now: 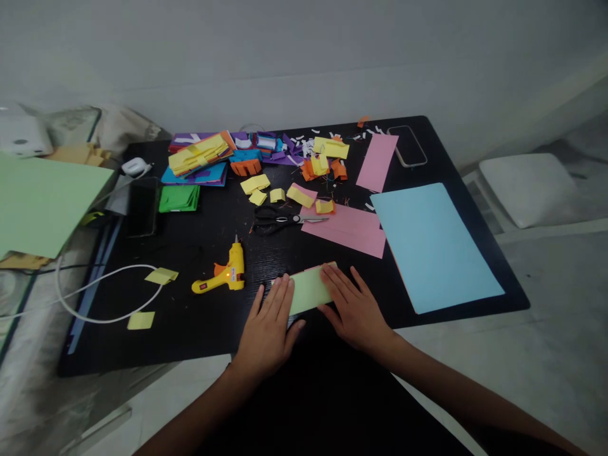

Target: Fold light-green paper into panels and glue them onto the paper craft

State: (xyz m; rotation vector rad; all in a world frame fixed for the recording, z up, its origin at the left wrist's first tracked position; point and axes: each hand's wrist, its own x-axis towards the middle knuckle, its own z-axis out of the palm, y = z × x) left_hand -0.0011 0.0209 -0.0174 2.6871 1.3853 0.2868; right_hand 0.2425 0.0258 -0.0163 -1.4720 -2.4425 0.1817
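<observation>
A light green strip of paper [310, 291] lies at the table's front edge, with a thin orange edge showing behind it. My left hand [268, 326] rests flat on its left end, fingers stretched out. Across its right end lies my right hand [354, 307], fingers also extended and pressing down. To the left is a yellow hot glue gun [230, 272] on its side, nozzle pointing away from me. Scissors with black handles [280, 220] lie beyond the strip, their blades over a pink sheet [349, 229].
A light blue sheet [434, 247] covers the table's right side, below a phone [407, 147] and another pink strip [379, 161]. Folded coloured papers [202, 155] and scraps fill the back. A second phone [142, 206] and a white cable [102, 321] are at left.
</observation>
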